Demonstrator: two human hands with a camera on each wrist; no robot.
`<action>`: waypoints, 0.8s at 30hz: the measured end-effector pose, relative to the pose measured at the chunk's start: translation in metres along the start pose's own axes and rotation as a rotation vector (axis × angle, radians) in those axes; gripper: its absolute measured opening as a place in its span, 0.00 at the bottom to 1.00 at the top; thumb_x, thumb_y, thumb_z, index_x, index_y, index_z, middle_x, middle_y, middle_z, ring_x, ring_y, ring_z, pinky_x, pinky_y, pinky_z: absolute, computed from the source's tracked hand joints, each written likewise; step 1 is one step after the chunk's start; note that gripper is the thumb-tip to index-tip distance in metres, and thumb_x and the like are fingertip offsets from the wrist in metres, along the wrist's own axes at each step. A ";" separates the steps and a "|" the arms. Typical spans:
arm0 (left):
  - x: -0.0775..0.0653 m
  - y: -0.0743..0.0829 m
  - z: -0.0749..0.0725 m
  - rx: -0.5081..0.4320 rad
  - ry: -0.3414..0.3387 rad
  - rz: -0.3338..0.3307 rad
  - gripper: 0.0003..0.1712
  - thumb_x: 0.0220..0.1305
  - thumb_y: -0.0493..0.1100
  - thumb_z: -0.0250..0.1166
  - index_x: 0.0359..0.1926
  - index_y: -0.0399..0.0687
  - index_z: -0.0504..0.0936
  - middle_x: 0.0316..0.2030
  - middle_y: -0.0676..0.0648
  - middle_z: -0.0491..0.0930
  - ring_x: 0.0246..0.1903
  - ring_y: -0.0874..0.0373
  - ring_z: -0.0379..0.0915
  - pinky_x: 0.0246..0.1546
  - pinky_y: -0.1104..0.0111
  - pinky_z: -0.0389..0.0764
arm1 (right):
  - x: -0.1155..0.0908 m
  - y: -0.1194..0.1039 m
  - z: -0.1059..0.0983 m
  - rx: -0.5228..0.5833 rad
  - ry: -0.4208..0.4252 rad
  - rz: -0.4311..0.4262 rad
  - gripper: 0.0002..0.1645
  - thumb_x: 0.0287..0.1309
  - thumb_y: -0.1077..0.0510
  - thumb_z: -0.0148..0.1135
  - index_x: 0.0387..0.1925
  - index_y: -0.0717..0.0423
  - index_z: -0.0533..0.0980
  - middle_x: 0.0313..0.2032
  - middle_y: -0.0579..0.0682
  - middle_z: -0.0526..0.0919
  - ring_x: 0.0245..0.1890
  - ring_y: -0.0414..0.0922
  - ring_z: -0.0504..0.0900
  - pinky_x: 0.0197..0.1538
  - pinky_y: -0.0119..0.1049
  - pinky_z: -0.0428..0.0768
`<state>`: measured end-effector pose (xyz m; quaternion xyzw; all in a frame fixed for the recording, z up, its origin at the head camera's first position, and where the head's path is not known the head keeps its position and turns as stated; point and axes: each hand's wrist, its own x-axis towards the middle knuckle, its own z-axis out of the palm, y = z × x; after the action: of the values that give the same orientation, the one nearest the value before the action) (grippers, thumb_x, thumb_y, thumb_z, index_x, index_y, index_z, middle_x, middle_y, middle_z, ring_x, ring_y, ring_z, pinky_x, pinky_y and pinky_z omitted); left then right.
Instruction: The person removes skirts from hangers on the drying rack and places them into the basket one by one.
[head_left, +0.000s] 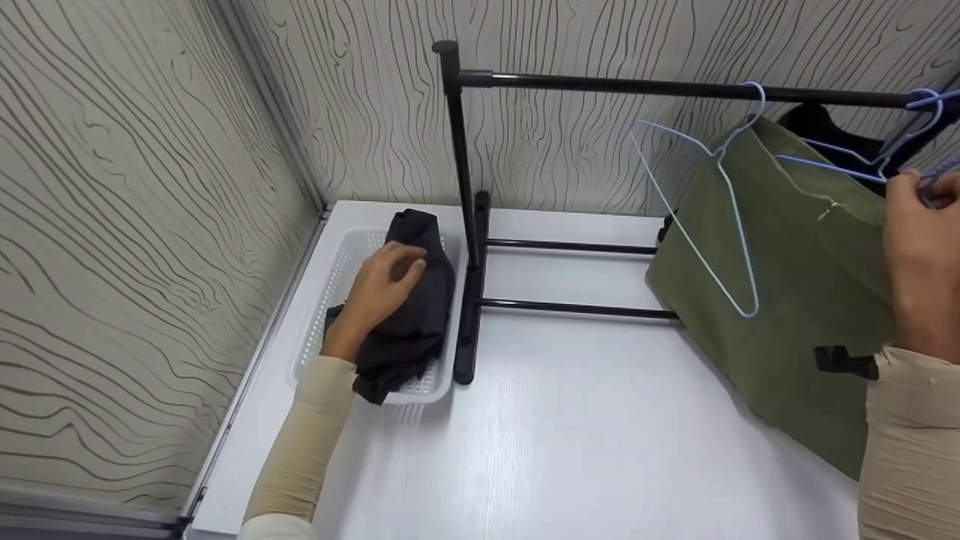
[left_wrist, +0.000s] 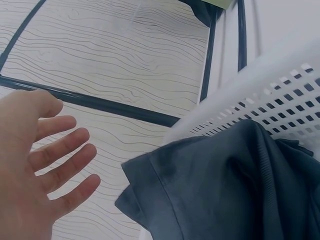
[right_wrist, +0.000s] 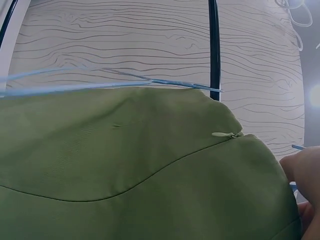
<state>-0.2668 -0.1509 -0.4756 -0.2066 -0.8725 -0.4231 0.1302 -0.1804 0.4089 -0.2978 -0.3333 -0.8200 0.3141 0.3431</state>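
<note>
My left hand [head_left: 379, 289] hovers over a black folded garment [head_left: 424, 300] in the white basket [head_left: 442, 386]. Its fingers are spread and loosely bent, holding nothing in the left wrist view. At the right edge, my right hand [head_left: 922, 255] has curled fingers at a blue hanger [head_left: 832, 169], which it appears to grip; the fingertips are partly hidden. Beside that hand hangs a green skirt-like garment [head_left: 780, 285] with a small zipper pull [right_wrist: 227, 135]. Another light-blue hanger [head_left: 739, 210] hangs in front of the green cloth, bare on its visible side.
A black clothes rack [head_left: 600, 82] stands on the white table [head_left: 600, 435], its post right beside the basket. Two lower bars [head_left: 577, 307] run between its feet. A dark item [head_left: 832, 127] hangs behind the green garment. Patterned walls [head_left: 360, 97] close off the back and left.
</note>
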 end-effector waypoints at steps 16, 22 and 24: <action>0.012 0.021 -0.002 -0.048 0.037 0.060 0.21 0.70 0.45 0.61 0.60 0.44 0.77 0.41 0.48 0.83 0.42 0.57 0.79 0.47 0.58 0.81 | -0.003 0.003 -0.003 0.052 -0.017 0.025 0.14 0.65 0.42 0.48 0.23 0.31 0.61 0.29 0.29 0.63 0.31 0.26 0.61 0.38 0.25 0.61; 0.013 0.028 -0.004 -0.038 0.029 0.054 0.27 0.70 0.47 0.60 0.67 0.48 0.70 0.42 0.49 0.82 0.43 0.57 0.79 0.47 0.65 0.79 | -0.004 0.003 -0.005 0.014 0.000 0.003 0.14 0.63 0.41 0.50 0.22 0.30 0.63 0.24 0.25 0.64 0.27 0.25 0.61 0.35 0.24 0.60; 0.013 0.030 -0.004 -0.044 0.024 0.048 0.28 0.70 0.47 0.60 0.69 0.49 0.68 0.42 0.49 0.82 0.43 0.57 0.79 0.48 0.66 0.79 | -0.005 0.003 -0.005 0.001 0.009 -0.012 0.14 0.63 0.40 0.49 0.22 0.30 0.63 0.23 0.25 0.63 0.27 0.24 0.61 0.35 0.24 0.60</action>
<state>-0.2636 -0.1343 -0.4474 -0.2253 -0.8562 -0.4412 0.1463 -0.1726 0.4084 -0.2988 -0.3295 -0.8203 0.3111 0.3489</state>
